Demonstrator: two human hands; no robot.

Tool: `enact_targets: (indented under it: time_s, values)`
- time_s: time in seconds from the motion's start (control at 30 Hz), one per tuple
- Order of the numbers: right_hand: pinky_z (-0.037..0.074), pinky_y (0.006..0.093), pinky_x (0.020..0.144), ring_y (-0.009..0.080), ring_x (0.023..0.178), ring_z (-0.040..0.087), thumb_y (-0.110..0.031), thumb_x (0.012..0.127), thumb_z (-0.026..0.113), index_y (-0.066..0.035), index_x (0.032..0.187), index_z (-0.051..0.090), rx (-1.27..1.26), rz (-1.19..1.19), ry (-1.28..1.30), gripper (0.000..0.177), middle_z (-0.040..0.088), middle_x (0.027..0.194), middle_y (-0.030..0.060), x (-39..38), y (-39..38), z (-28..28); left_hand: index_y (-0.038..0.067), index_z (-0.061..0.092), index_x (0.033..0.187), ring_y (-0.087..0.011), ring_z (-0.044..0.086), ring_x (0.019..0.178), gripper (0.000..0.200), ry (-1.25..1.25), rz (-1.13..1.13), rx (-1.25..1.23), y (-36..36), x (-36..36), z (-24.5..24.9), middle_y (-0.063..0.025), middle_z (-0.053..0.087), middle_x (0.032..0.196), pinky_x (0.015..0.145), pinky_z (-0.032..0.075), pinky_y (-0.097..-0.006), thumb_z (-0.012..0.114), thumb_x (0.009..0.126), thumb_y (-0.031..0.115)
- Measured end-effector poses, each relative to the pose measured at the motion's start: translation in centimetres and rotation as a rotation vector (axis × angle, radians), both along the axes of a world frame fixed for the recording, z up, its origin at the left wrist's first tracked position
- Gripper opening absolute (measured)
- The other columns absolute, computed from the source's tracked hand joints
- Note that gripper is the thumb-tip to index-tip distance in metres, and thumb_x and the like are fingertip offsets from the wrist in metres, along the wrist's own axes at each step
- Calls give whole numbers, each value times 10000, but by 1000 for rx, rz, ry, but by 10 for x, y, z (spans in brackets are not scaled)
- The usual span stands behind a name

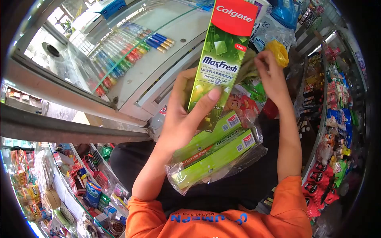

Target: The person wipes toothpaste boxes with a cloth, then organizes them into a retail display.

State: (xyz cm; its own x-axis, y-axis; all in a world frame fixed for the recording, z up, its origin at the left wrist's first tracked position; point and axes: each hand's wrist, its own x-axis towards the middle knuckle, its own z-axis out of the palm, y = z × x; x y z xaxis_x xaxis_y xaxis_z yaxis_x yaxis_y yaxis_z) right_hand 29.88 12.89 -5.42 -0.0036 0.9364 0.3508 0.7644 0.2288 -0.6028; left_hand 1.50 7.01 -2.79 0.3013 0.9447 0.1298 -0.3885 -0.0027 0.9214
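Upright in front of me stands a green and red Colgate MaxFresh toothpaste box (220, 47). My left hand (180, 113) is closed around its lower part, thumb across the front. To the right, my right hand (274, 77) has its fingers bent and pinched on an olive-coloured cloth (249, 68), part of which lies behind the box. A crumpled yellow plastic bag (278, 53) is just beyond those fingers. Below the left hand, more green toothpaste boxes (216, 158) lie on my lap in torn clear plastic wrap (254, 152).
A glass display case (158, 59) with rows of pens and markers (131, 51) stands at upper left. Shelves of packaged goods (91, 190) fill the lower left. Hanging snack packets (333, 119) line the right side. A blue plastic bag (285, 14) sits at the top.
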Motion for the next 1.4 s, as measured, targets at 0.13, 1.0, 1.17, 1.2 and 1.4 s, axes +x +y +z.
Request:
enact_targets:
  time_s: [0.13, 1.0, 1.17, 1.2, 1.4]
  values:
    - [466, 298, 816, 107, 924, 561, -298, 1083, 577, -45, 1203, 571, 170, -121, 289, 280, 610, 962, 17, 6, -1, 9, -15, 480, 1351, -143, 611, 1098, 417, -9, -5, -31, 1, 2, -1, -116, 648, 1217, 938, 496, -304, 676, 1031, 166]
    - [347, 492, 1076, 340, 1162, 592, -484, 997, 546, -120, 1421, 648, 468, 240, -294, 567, 626, 1364, 144, -58, -55, 53, 9, 344, 1591, -247, 438, 1427, 616, 95, -114, -86, 1, 13, -10, -165, 460, 1541, 1196, 325, -369, 292, 1148, 432]
    - [348, 465, 1069, 314, 1207, 579, -451, 1009, 523, -153, 1460, 618, 442, 366, -229, 548, 623, 1349, 111, -70, -57, 46, 25, 351, 1587, -256, 484, 1388, 664, 8, -112, -83, -1, 15, -10, -165, 483, 1520, 1185, 359, -387, 255, 1138, 504]
    - [369, 435, 1037, 251, 1185, 594, -443, 998, 570, -213, 1480, 606, 408, 482, -267, 535, 642, 1317, 55, -75, -62, 41, 34, 352, 1588, -260, 500, 1377, 682, -109, -95, -172, -3, 13, -9, -164, 492, 1512, 1179, 376, -395, 237, 1134, 531]
    - [278, 415, 1186, 176, 1279, 596, -409, 989, 613, -256, 1413, 669, 360, 800, -240, 454, 683, 1300, -25, -98, -94, 23, 50, 294, 1605, -286, 507, 1381, 979, -304, -90, -71, 11, -2, -6, -166, 495, 1507, 1174, 389, -412, 88, 1001, 793]
